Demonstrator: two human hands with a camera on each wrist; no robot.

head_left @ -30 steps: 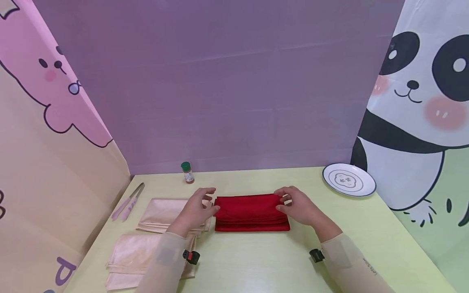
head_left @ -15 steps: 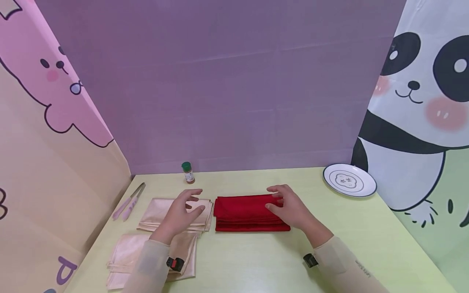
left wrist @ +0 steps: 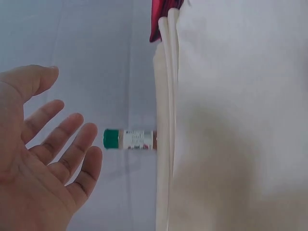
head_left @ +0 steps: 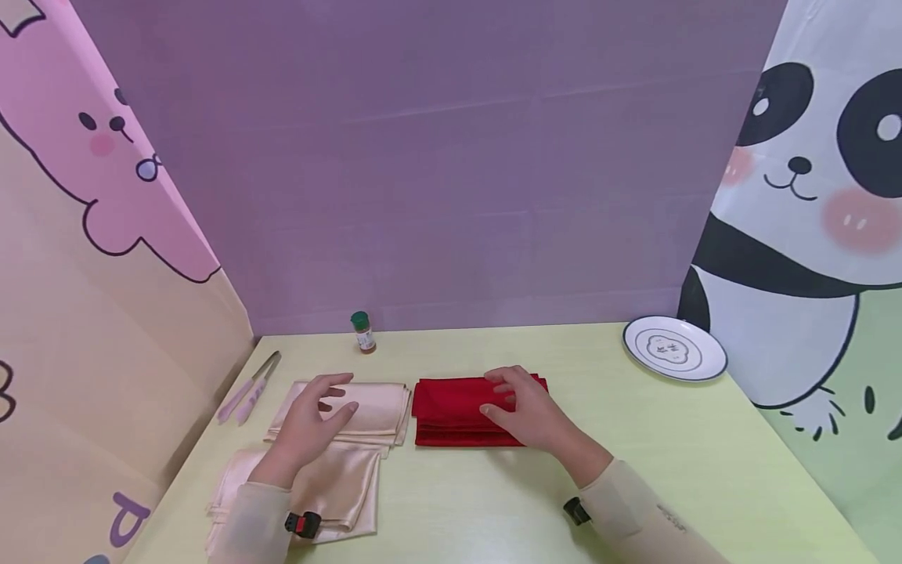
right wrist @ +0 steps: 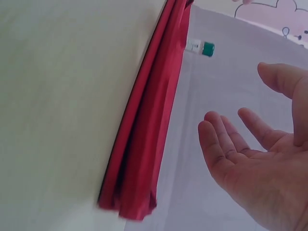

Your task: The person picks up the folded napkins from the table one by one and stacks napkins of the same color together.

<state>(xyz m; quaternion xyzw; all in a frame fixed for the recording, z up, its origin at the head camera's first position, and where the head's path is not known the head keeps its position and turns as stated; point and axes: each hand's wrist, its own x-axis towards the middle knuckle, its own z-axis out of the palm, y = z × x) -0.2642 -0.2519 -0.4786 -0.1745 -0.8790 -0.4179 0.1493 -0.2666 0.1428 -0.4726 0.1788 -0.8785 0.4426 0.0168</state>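
Observation:
A folded red satin cloth (head_left: 451, 401) lies in the middle of the table, its layers stacked along the near edge. Over its right half hovers my right hand (head_left: 532, 417), fingers loosely bent, holding nothing. My left hand (head_left: 304, 429) is raised above two folded pale pink satin cloths. One pink cloth (head_left: 380, 411) lies just left of the red one; the other pink cloth (head_left: 338, 489) is nearer the front edge, partly hidden by my left forearm. In the left wrist view, the left palm and spread fingers (left wrist: 89, 168) are bare, apart from the cloth.
A small green-capped bottle (head_left: 363, 333) stands at the back of the table. Tongs with lilac handles (head_left: 248, 389) lie at the left edge. A white plate with a dark rim (head_left: 641, 352) sits at the back right corner. Printed curtains enclose the table on three sides.
Both hands have drawn away from the ends of the red cloth and moved left. The left hand is now over the pink cloths, the right over the red one. The cloths have stayed in place.

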